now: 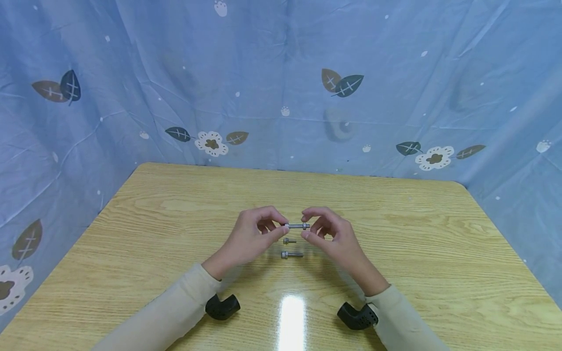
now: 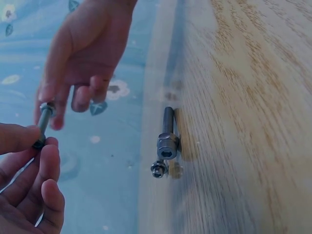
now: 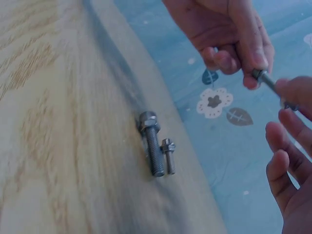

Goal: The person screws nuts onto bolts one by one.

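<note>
The left hand (image 1: pixel 244 237) pinched the head of a bolt (image 1: pixel 296 226) between thumb and fingers, and that bolt was held up off the table (image 1: pixel 395 229), lying level between the two hands. With the bolt as the middle of the dial in the head view, its head pointed to nine o'clock and its tip to three. Gripping only the head probably served to steady it while leaving the threads bare.

A nut (image 1: pixel 305 225) sat near the tip, on the three o'clock side, so it was within easy reach of the right hand (image 1: pixel 335 240). That hand's thumb and forefinger were bent and parted, one at each side of the nut; a gap showed between them, and whether either touched the nut could not be told. The spread seemed shaped to suit the nut's width.

At six o'clock a small bolt (image 1: pixel 289 241) lay on the table, and a thick bolt (image 1: pixel 292 255) lay beyond it the same way. Both had their heads toward nine and a nut close up to the head. Lined up like the held one, they looked set out in a row for handling, near the hands yet not in their way.
</note>
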Demonstrator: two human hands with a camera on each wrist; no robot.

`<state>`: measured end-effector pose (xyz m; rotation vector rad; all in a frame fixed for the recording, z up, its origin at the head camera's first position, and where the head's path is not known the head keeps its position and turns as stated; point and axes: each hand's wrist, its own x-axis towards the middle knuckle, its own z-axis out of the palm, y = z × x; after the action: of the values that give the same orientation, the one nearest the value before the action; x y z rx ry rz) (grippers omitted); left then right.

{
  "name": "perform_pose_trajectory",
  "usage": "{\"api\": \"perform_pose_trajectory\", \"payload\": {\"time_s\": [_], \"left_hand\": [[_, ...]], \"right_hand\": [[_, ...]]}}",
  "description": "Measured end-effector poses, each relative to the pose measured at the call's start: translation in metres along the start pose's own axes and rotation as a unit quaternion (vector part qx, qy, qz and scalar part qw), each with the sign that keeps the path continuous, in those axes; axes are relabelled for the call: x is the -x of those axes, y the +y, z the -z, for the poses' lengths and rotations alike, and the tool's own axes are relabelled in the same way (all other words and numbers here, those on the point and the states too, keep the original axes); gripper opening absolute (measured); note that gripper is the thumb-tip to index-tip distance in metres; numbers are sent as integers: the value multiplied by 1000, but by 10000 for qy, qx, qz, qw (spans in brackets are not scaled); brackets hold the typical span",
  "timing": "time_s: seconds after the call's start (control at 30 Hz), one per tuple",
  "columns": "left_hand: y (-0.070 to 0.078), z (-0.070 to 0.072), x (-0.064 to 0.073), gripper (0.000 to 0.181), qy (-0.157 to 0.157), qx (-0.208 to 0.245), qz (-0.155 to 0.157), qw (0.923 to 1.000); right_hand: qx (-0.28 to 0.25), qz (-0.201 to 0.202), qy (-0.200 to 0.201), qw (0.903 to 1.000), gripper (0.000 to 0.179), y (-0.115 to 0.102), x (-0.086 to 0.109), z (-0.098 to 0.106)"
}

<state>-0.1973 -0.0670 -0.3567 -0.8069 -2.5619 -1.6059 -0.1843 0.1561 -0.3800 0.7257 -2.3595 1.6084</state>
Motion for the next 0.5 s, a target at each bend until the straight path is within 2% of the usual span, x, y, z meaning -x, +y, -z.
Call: {"api": "perform_pose_trajectory", "payload": {"time_s": [0.2, 0.5], "left_hand": [[1, 0, 0, 5, -1, 32, 76, 10000], [1, 0, 0, 5, 0, -4, -1, 10000]], "right_hand": [[-73, 172, -21, 9998, 22, 0, 0, 0], [-52, 31, -62, 10000, 19, 0, 0, 1]]}}
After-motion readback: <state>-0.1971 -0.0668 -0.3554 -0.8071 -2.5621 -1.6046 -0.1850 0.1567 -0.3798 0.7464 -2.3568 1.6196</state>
